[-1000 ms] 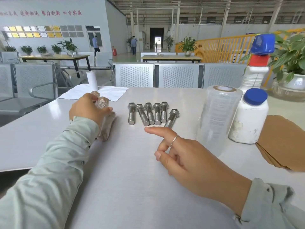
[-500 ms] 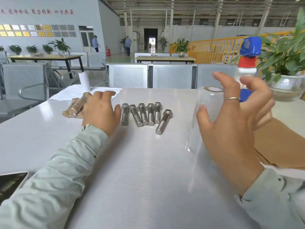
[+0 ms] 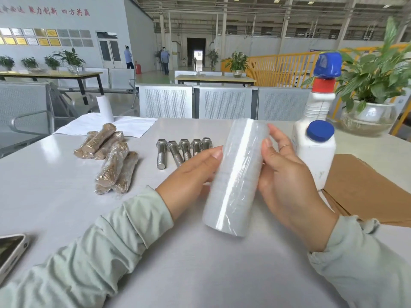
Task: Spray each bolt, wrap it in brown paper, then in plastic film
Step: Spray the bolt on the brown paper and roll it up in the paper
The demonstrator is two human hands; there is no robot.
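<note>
Bolts sit on the grey table (image 3: pixel 55 210) in two groups, but the biggest thing on that table is the stack of brown paper (image 3: pixel 364 187) at the right edge — flat, partly under the bottles' side. Next in size is one roll of plastic film (image 3: pixel 238 174), lifted off the table and tilted, its top leaning away to the right. The left hand (image 3: pixel 191 172) holds it from the left with the thumb laid along the roll and the other fingers hidden behind it; the right hand (image 3: pixel 287 172) holds it from the right, fingers lightly curled against the film, a ring on one finger. Two white bottles stand just right of the roll: a tall spray bottle (image 3: pixel 320 94) with a blue and red head, and in front of it a shorter bottle (image 3: pixel 315 152) with a blue cap. Five wrapped bolts (image 3: pixel 111 158) — brown paper under clear film — lie in a loose pile to the left. Five bare bolts (image 3: pixel 173 150) show in a row between the pile and the left hand, heads away from the person; the hand covers the row's right end, so I cannot tell if there are more. One phone (image 3: pixel 11 252) lies at the near left edge.
</note>
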